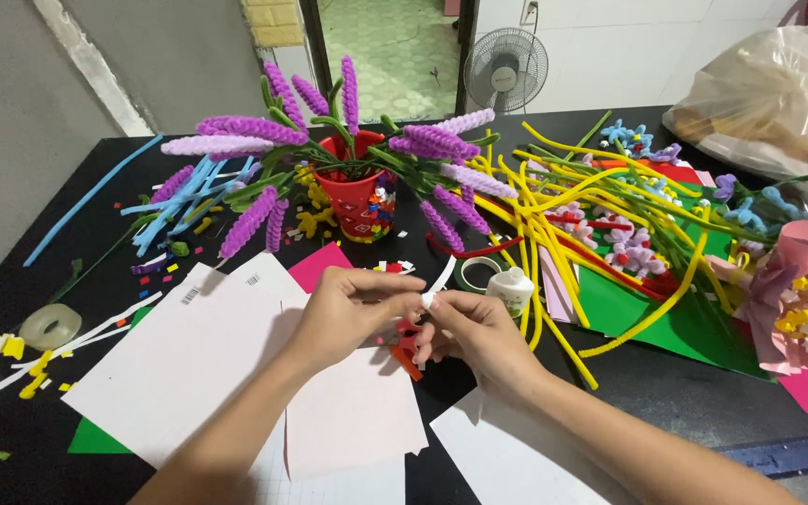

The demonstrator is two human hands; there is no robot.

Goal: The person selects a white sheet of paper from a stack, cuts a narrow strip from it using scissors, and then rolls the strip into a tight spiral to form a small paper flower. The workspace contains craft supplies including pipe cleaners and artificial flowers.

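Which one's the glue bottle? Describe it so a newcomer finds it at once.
Start at the red cup of purple pipe-cleaner flowers at the back of the black table, then come forward and right. The glue bottle lies just above the right hand, beside a green tape roll. It is the only small, stubby white bottle there.

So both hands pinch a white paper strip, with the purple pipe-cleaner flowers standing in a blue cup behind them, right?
Not quite: the cup is red, not blue, as the head view shows. Both hands, left and right, do pinch the white strip, with the purple flowers behind.
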